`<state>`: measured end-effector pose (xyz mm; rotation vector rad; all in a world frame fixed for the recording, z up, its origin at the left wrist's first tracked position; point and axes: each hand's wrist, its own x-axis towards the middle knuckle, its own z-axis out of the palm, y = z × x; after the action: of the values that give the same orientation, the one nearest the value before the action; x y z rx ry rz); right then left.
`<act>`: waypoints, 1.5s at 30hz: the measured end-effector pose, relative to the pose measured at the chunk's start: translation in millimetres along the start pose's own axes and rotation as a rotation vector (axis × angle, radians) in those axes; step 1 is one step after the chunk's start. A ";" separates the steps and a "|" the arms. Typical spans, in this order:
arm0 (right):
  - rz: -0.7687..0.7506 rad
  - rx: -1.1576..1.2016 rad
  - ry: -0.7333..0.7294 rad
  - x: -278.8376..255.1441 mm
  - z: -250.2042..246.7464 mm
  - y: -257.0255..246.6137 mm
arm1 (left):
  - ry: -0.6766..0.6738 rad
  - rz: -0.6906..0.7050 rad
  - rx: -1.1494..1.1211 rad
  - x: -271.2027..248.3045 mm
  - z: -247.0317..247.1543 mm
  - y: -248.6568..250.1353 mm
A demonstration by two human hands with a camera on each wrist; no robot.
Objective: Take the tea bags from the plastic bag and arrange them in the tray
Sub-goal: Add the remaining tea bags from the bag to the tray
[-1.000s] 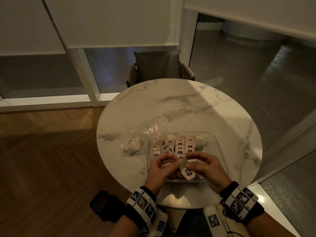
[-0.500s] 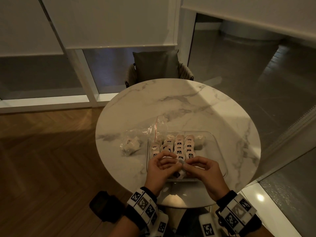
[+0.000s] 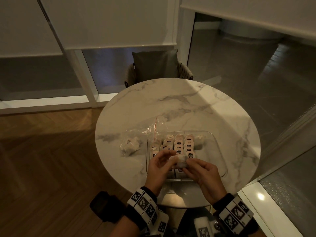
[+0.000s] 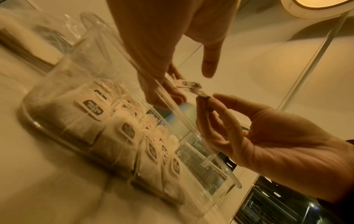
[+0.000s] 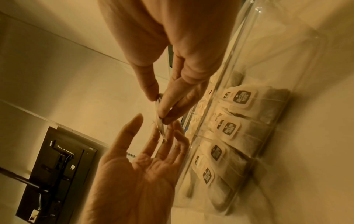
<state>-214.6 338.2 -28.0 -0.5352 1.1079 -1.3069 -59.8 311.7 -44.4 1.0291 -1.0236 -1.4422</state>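
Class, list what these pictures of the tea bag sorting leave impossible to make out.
Tag print on the tea bags: too small in head view, blurred in wrist views.
Contents of the plastic bag: crumpled film, dim head view.
Nearest row in the tray: head view, behind left hand and right hand.

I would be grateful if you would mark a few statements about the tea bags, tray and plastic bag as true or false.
1. Both hands hold one tea bag above the tray's near end. True: the left hand and right hand hold the tea bag over the tray.
2. The plastic bag lies to the right of the tray. False: the plastic bag lies to its left.
3. The plastic bag is empty. False: the remaining tea bags show inside it.
4. The arranged tea bags lie in rows. True.
5. The tray is opaque white. False: it is clear.
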 end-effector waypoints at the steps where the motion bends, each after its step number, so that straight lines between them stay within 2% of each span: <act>1: 0.008 0.017 0.001 -0.3 1.1 -1.3 | 0.017 -0.050 -0.062 1.5 0.7 0.8; 4: 0.013 0.035 0.005 -1.8 4.2 -3.6 | 0.023 -0.109 -0.087 3.2 0.0 0.1; 9: -0.017 -0.034 0.023 -4.0 3.4 -2.7 | 0.066 -0.033 -0.035 -3.2 0.5 -2.0; 11: -0.028 -0.195 -0.036 -7.2 1.8 -8.1 | 0.111 -0.012 -0.042 -4.1 2.2 -2.7; 13: -0.054 -0.502 -0.132 -7.4 -2.5 -17.9 | 0.137 0.006 -0.046 -3.9 2.8 -3.5; 15: -0.166 -0.865 -0.183 -1.7 -7.9 -33.1 | 0.143 0.007 -0.050 -3.7 3.0 -1.5; 16: -0.238 -0.960 -0.188 1.4 -9.0 -42.0 | 0.135 0.007 -0.051 -4.3 3.4 0.1; 19: -0.333 -1.019 -0.272 10.0 1.2 -66.8 | 0.085 0.018 -0.037 -9.6 7.0 7.8; 24: -0.169 -1.215 -0.539 25.7 23.7 -79.7 | 0.023 -0.004 -0.024 -16.1 9.2 15.2; 27: -0.133 -1.234 -0.593 33.0 27.9 -85.4 | 0.013 -0.018 -0.009 -17.5 9.6 14.9; 30: -0.101 -1.127 -0.601 35.3 28.4 -91.9 | 0.027 -0.010 -0.009 -18.8 14.2 16.8; 34: -0.109 -0.941 -0.494 29.6 22.5 -102.0 | 0.030 -0.008 -0.016 -21.3 20.9 30.0; 39: -0.101 -0.786 -0.416 18.7 19.0 -115.9 | -0.090 0.010 -0.016 -22.1 25.1 44.1; 42: -0.127 -0.862 -0.434 15.9 12.7 -122.4 | -0.126 0.022 0.087 -20.3 25.9 47.4; 45: -0.263 -1.067 -0.348 32.5 -3.0 -138.2 | -0.116 0.126 0.316 -9.8 17.4 50.0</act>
<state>-287.9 275.0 75.9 -1.6677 1.4075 -0.6864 -62.7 318.0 9.0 1.0902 -1.4084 -1.2740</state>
